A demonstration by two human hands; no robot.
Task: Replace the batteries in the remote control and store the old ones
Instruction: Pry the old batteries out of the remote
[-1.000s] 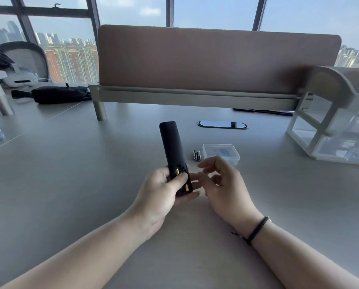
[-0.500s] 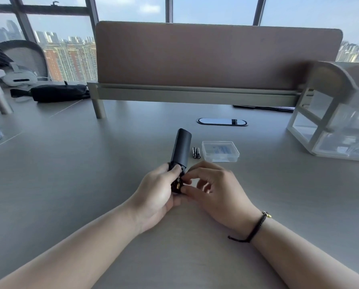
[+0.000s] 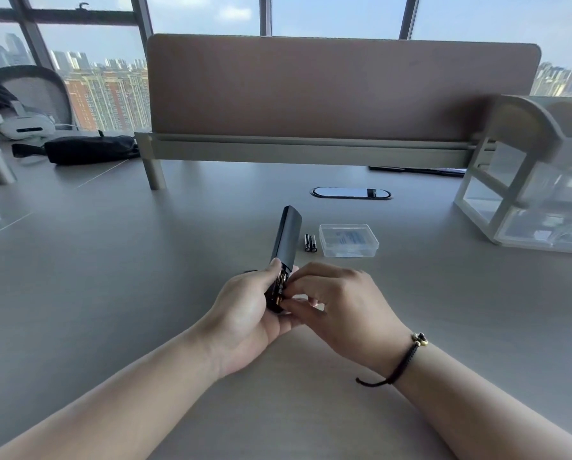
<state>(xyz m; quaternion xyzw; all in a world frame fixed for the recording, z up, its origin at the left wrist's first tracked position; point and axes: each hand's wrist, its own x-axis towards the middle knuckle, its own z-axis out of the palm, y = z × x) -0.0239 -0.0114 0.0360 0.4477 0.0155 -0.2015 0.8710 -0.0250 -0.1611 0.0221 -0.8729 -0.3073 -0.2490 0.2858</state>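
Observation:
My left hand grips the lower end of a black remote control, which tilts up and away over the desk. Its battery bay is uncovered, and gold-ended batteries show inside it. The fingertips of my right hand pinch at those batteries on the bay's right side. Two black spare batteries lie side by side on the desk just right of the remote. A small clear plastic box with its lid on sits next to them.
A brown desk divider on a rail closes the far side. A clear drawer organiser stands at the right. An oval cable grommet lies in the desk behind the remote. A black pouch and white headset sit far left.
The remote has swung from leaning left to leaning right and turned on edge. My right hand closed in from beside it, and its fingertips now pinch at the battery bay.

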